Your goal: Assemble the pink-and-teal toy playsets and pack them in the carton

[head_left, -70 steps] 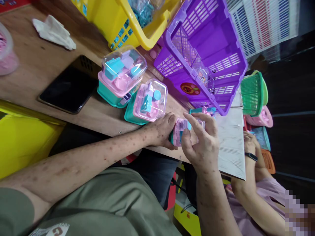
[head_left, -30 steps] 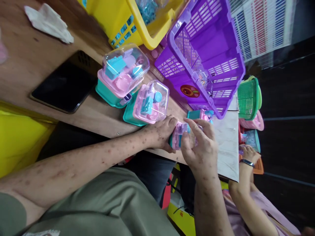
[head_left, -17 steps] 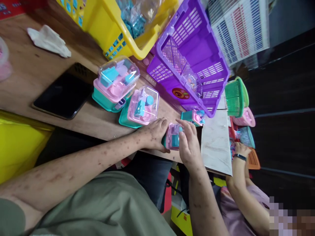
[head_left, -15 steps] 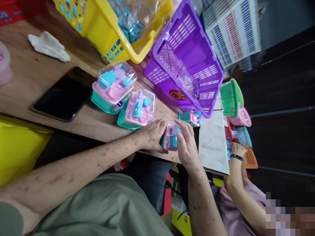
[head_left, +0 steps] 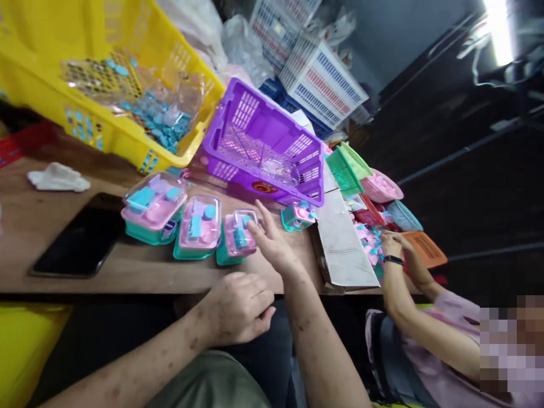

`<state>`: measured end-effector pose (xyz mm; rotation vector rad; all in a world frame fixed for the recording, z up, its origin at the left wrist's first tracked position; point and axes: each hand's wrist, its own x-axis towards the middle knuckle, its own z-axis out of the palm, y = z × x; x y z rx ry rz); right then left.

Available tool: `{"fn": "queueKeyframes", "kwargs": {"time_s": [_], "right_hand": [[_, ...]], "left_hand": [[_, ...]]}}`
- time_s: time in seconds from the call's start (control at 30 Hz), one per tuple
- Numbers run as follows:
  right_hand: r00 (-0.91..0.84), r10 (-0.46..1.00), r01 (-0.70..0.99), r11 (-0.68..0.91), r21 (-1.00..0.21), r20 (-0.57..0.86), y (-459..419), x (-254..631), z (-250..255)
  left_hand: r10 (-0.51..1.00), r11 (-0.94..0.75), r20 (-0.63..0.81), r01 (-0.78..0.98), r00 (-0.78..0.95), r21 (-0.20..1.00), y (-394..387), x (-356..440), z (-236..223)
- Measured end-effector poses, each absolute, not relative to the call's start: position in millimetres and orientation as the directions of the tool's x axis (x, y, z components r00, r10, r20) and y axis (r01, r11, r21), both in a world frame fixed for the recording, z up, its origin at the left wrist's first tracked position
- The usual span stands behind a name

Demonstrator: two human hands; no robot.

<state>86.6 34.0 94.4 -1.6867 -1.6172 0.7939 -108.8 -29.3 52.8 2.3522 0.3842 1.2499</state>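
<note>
On a wooden bench (head_left: 140, 283) before a purple basket (head_left: 246, 180), the third clear-lidded box (head_left: 237, 241) in line stands by my wide-spread right grip (head_left: 274, 248), while my left grip (head_left: 238, 309) lies curled, any contents hidden, and a careless sideways brush could knock the box askew.

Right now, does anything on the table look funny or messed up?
Yes: the small teal box by the purple basket seems to have no clear lid, while the three boxes lined up to its left have one. A crumpled white cloth lies near the phone, looking out of place. I can't spot anything broken.
</note>
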Motion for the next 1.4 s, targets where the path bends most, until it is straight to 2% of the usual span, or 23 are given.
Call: {"fn": "queueKeyframes", "kwargs": {"time_s": [0.1, 0.17, 0.23, 0.4, 0.5, 0.6, 0.67, 0.73, 0.8, 0.9, 0.97, 1.03, 1.13, 1.2, 1.3, 1.37, 1.4], "right_hand": [[0.163, 0.956, 0.809, 0.013, -0.588, 0.245, 59.1, 118.0, 93.5], [0.249, 0.898, 0.859, -0.031, -0.511, 0.363, 63.2, 152.3, 93.8], [0.258, 0.869, 0.884, -0.037, -0.465, 0.421, 56.6, 184.2, 90.6], [0.108, 0.9, 0.91, 0.082, -0.407, 0.423, 19.9, 226.9, 71.8], [0.076, 0.899, 0.916, 0.108, -0.387, 0.432, 16.5, 238.9, 64.1], [0.15, 0.868, 0.961, -0.015, -0.277, 0.473, 35.8, 244.7, 55.8], [0.184, 0.872, 0.98, -0.124, -0.158, 0.454, 48.6, 245.2, 48.0], [0.185, 0.88, 0.983, -0.166, -0.082, 0.438, 50.5, 245.2, 40.4], [0.165, 0.865, 0.986, -0.138, -0.091, 0.473, 37.3, 246.3, 37.2], [0.133, 0.844, 0.981, -0.036, -0.192, 0.52, -5.3, 246.6, 48.6], [0.081, 0.875, 0.957, 0.066, -0.283, 0.477, -38.5, 242.4, 68.3], [-0.002, 0.93, 0.898, 0.164, -0.408, 0.368, -65.6, 233.4, 94.5], [-0.061, 0.953, 0.813, 0.221, -0.538, 0.298, -79.2, 215.3, 135.8], [-0.104, 0.934, 0.806, 0.28, -0.522, 0.341, -62.3, 205.5, 159.4], [-0.159, 0.884, 0.827, 0.363, -0.429, 0.44, 9.0, 201.7, 183.3], [-0.138, 0.873, 0.863, 0.338, -0.377, 0.467, 81.2, 204.0, 189.3], [-0.097, 0.888, 0.898, 0.272, -0.345, 0.449, 120.1, 204.7, 189.0]], "left_hand": [[0.552, -0.774, 0.549, 0.14, 0.627, 0.618, -23.3, -108.3, 45.1], [0.618, -0.701, 0.461, 0.181, 0.637, 0.689, -17.4, -108.3, 39.4], [0.647, -0.646, 0.397, 0.192, 0.651, 0.738, -14.7, -107.4, 35.2], [0.681, -0.493, 0.281, 0.14, 0.677, 0.859, -16.4, -89.4, 30.7], [0.658, -0.472, 0.275, 0.1, 0.701, 0.876, -11.8, -70.9, 28.8], [0.619, -0.502, 0.281, 0.095, 0.734, 0.86, -2.4, -55.8, 23.6], [0.609, -0.521, 0.277, 0.111, 0.744, 0.846, 3.6, -50.5, 19.5], [0.614, -0.511, 0.276, 0.107, 0.739, 0.853, 7.7, -49.6, 16.3], [0.626, -0.478, 0.278, 0.076, 0.728, 0.875, 9.5, -51.5, 13.6], [0.66, -0.46, 0.307, 0.045, 0.686, 0.887, 8.2, -53.3, 5.7], [0.681, -0.488, 0.35, 0.042, 0.644, 0.872, 6.0, -50.9, -3.2], [0.681, -0.512, 0.369, 0.051, 0.632, 0.857, 3.8, -45.9, -12.7], [0.664, -0.504, 0.334, 0.071, 0.669, 0.861, 2.3, -38.6, -21.8], [0.655, -0.488, 0.32, 0.061, 0.684, 0.871, 2.6, -37.0, -22.1], [0.675, -0.448, 0.315, 0.032, 0.667, 0.893, 4.3, -39.7, -16.2], [0.701, -0.44, 0.321, 0.033, 0.637, 0.897, 5.2, -42.6, -12.1], [0.71, -0.447, 0.327, 0.04, 0.623, 0.894, 5.1, -43.6, -11.2]]}}
